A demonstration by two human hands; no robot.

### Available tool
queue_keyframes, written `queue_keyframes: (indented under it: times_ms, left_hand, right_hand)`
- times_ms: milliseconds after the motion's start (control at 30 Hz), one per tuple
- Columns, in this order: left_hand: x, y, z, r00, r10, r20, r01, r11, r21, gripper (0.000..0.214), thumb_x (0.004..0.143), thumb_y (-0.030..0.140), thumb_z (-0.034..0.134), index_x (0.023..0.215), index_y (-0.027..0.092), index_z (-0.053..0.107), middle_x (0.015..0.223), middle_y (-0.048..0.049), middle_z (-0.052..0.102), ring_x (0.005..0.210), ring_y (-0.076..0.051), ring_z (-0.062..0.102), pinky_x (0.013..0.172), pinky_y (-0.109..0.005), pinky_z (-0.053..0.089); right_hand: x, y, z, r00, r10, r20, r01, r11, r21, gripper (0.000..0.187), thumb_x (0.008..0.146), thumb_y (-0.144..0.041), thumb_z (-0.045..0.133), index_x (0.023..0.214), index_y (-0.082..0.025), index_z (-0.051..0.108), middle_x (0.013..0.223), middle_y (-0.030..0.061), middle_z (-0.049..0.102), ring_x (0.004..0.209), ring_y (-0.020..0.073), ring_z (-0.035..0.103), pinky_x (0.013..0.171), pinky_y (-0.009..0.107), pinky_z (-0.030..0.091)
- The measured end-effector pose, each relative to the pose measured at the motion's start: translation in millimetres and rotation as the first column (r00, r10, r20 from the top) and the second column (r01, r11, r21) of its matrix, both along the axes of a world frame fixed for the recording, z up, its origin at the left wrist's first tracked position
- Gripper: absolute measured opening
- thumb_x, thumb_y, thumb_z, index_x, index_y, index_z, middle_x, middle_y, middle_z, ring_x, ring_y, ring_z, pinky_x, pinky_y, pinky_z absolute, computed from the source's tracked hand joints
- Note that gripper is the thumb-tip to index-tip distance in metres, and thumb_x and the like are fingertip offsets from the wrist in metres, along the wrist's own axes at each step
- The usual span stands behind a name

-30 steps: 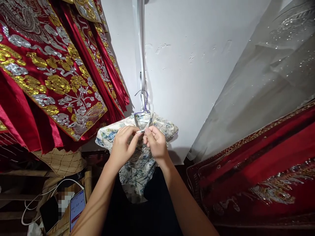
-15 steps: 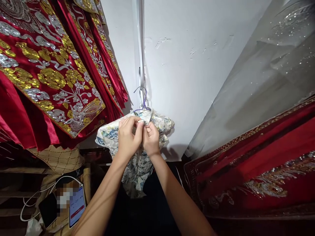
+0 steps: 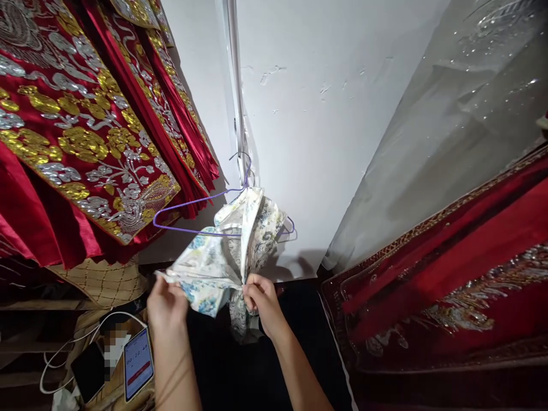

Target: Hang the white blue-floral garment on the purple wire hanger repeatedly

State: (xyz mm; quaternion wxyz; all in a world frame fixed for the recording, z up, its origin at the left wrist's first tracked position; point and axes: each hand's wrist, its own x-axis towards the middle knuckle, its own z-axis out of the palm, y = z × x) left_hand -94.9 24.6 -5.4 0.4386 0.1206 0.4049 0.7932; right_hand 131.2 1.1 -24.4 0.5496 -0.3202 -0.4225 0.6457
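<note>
A white garment with a blue floral print (image 3: 205, 260) hangs partly on a purple wire hanger (image 3: 188, 204). Its left side has slipped off, so the hanger's left arm is bare; some cloth still covers the right arm. My left hand (image 3: 168, 302) is closed on the garment's edge and pulls it out to the left. With pinched fingers, my right hand (image 3: 260, 297) grips the garment low at its middle, beneath the collar. The cloth is stretched between both hands. The hanger's hook sits at a white vertical strip (image 3: 233, 74) on the wall.
Red robes with gold and silver embroidery (image 3: 85, 137) hang at the left. On the right are a translucent cover (image 3: 411, 160) and red beaded cloth (image 3: 428, 302). A lit phone (image 3: 138, 363), a dark phone (image 3: 88, 371) and a white cable (image 3: 47, 374) lie on a bamboo stand at lower left.
Both hands have moved down from the collar and apart, the left one leftward. The garment's left shoulder has come off the hanger, baring its purple arm.
</note>
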Motion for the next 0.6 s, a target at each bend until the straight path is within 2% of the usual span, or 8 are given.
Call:
queue_keyframes:
  times_ms: [67, 133, 233, 333, 467, 533, 600]
  left_hand:
    - [23.3, -6.3, -18.9, 0.978, -0.029, 0.208, 0.061, 0.987, -0.146, 0.021, 0.09, 0.018, 0.049, 0.072, 0.017, 0.06, 0.068, -0.0023, 0.063, 0.068, -0.013, 0.062, 0.068, -0.023, 0.053]
    - [47.6, -6.2, -24.7, 0.955, -0.085, 0.285, 0.139, 0.975, -0.174, 0.02, 0.09, 0.019, 0.051, 0.073, 0.018, 0.063, 0.074, -0.0026, 0.066, 0.074, -0.013, 0.065, 0.076, -0.026, 0.054]
    - [75.8, -2.4, -18.6, 0.955, -0.222, 0.198, 0.237, 0.97, -0.055, 0.008, 0.084, 0.021, 0.065, 0.076, 0.019, 0.066, 0.08, -0.0004, 0.067, 0.08, -0.013, 0.065, 0.089, -0.031, 0.053]
    - [97.9, -4.0, -12.4, 0.93, -0.361, 0.065, 0.359, 0.932, 0.047, 0.011, 0.077, 0.026, 0.077, 0.081, 0.018, 0.07, 0.088, -0.0013, 0.068, 0.087, -0.013, 0.065, 0.095, -0.031, 0.051]
    - [120.5, -11.7, -14.9, 0.892, -0.453, 0.018, 0.453, 0.892, 0.002, 0.02, 0.076, 0.033, 0.08, 0.088, 0.018, 0.073, 0.099, -0.0039, 0.07, 0.098, -0.017, 0.065, 0.096, -0.031, 0.05]
    - [124.1, -13.3, -17.3, 0.878, -0.479, 0.004, 0.479, 0.877, -0.025, 0.021, 0.075, 0.034, 0.08, 0.089, 0.018, 0.073, 0.101, -0.0049, 0.071, 0.101, -0.018, 0.065, 0.097, -0.032, 0.05]
    - [122.6, -13.2, -17.8, 0.871, -0.49, -0.028, 0.489, 0.872, -0.027, 0.022, 0.076, 0.035, 0.08, 0.09, 0.019, 0.074, 0.102, -0.0051, 0.071, 0.104, -0.02, 0.064, 0.099, -0.033, 0.049]
  right_hand:
    - [9.8, -0.7, -1.8, 0.993, -0.075, -0.09, 0.069, 0.995, -0.072, 0.027, 0.079, -0.025, 0.063, 0.06, -0.022, 0.043, 0.046, -0.0072, 0.038, 0.044, 0.0084, 0.029, 0.045, 0.024, 0.022]
    - [28.7, 8.4, -5.0, 0.943, -0.257, -0.213, 0.22, 0.958, -0.181, 0.031, 0.076, -0.026, 0.065, 0.059, -0.022, 0.04, 0.047, -0.0085, 0.033, 0.043, 0.0072, 0.026, 0.043, 0.022, 0.023]
    - [62.5, 26.8, -16.3, 0.81, -0.484, -0.331, 0.364, 0.858, -0.363, 0.031, 0.073, -0.027, 0.065, 0.06, -0.022, 0.037, 0.047, -0.0104, 0.029, 0.04, 0.0057, 0.024, 0.038, 0.019, 0.023]
    - [80.3, 36.4, -37.1, 0.776, -0.565, -0.281, 0.438, 0.803, -0.405, 0.025, 0.069, -0.026, 0.065, 0.064, -0.022, 0.041, 0.049, -0.0104, 0.034, 0.04, 0.0052, 0.03, 0.037, 0.016, 0.027]
    - [68.9, 36.1, -65.9, 0.769, -0.618, -0.163, 0.534, 0.761, -0.368, 0.026, 0.067, -0.028, 0.065, 0.065, -0.023, 0.04, 0.05, -0.0098, 0.038, 0.04, 0.0066, 0.034, 0.038, 0.018, 0.033]
    - [58.5, 33.9, -71.9, 0.764, -0.628, -0.147, 0.55, 0.753, -0.36, 0.024, 0.069, -0.029, 0.065, 0.067, -0.024, 0.042, 0.052, -0.0085, 0.042, 0.042, 0.0084, 0.039, 0.04, 0.021, 0.038]
    - [50.6, 30.1, -69.3, 0.75, -0.649, -0.126, 0.577, 0.736, -0.353, 0.018, 0.072, -0.029, 0.066, 0.074, -0.024, 0.048, 0.059, -0.006, 0.05, 0.048, 0.0112, 0.047, 0.046, 0.023, 0.044]
